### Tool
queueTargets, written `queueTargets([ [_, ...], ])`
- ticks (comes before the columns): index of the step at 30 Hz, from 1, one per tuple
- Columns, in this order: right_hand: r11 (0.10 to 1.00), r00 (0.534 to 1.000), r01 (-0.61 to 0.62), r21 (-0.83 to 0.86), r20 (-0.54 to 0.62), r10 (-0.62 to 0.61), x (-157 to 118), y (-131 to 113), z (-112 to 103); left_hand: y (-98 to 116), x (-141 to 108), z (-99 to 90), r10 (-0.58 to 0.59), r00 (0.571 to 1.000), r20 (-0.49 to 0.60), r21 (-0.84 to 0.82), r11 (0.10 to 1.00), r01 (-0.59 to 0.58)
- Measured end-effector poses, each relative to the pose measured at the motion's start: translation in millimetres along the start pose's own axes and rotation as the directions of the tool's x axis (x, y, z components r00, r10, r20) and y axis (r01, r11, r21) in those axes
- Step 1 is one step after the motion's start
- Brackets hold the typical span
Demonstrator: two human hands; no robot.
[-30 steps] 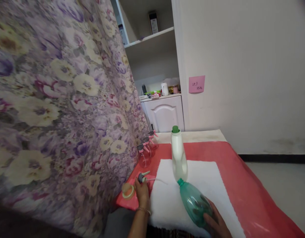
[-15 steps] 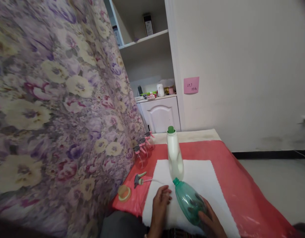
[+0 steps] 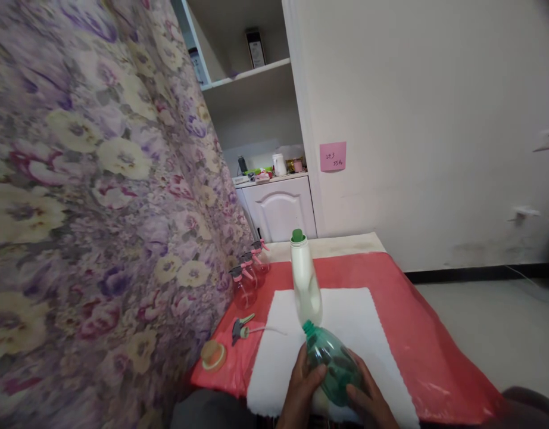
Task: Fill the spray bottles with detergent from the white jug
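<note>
A clear green plastic spray bottle without its head (image 3: 330, 357) is tilted between my two hands, its open neck pointing up and away to the left. My left hand (image 3: 303, 384) grips its left side, thumb on top. My right hand (image 3: 368, 396) wraps the base end from the right. Just beyond the neck stands a tall white jug (image 3: 305, 280) with a green top. A grey and pale-green spray trigger head (image 3: 241, 329) lies to the left, its thin tube reaching onto the white cloth (image 3: 350, 316).
Several clear spray bottles with pink and black heads (image 3: 244, 286) line the table's left edge by the floral curtain (image 3: 122, 208). A round tan lidded item (image 3: 212, 356) sits at the near left on the red tablecloth (image 3: 417, 333). A cabinet (image 3: 278, 208) stands behind.
My left hand has moved right and taken hold of the green bottle, which my right hand was holding alone. The whole view has shifted slightly.
</note>
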State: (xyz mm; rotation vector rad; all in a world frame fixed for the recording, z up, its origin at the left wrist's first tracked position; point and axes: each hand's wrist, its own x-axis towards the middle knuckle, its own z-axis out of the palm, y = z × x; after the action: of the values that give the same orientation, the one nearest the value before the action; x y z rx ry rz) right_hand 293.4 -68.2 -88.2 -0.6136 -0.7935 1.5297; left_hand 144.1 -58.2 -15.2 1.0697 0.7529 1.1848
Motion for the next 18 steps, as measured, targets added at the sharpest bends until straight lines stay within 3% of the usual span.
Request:
queueTargets([
  [4,0.988,0.997,0.062,-0.14,-0.039,-0.069,2.2,2.1,-3.7,-2.1,1.4,-13.6,0.038,0.993,-0.11,0.101,0.995,-0.026],
  [8,0.99,0.987,0.024,-0.14,-0.154,-0.045,2.9,2.9,-8.2,-13.5,11.0,-37.8,0.193,0.946,-0.259,0.429,0.901,-0.066],
  [13,0.986,0.977,0.01,-0.165,-0.209,-0.044,1.5,1.2,-9.2,-32.1,18.6,-56.6,0.388,0.907,-0.163,0.752,0.644,-0.14],
  [18,0.962,0.974,0.021,-0.272,-0.214,-0.081,6.5,-11.3,-12.4,-51.9,20.1,-62.9,0.437,0.889,-0.132,0.808,0.568,-0.159],
])
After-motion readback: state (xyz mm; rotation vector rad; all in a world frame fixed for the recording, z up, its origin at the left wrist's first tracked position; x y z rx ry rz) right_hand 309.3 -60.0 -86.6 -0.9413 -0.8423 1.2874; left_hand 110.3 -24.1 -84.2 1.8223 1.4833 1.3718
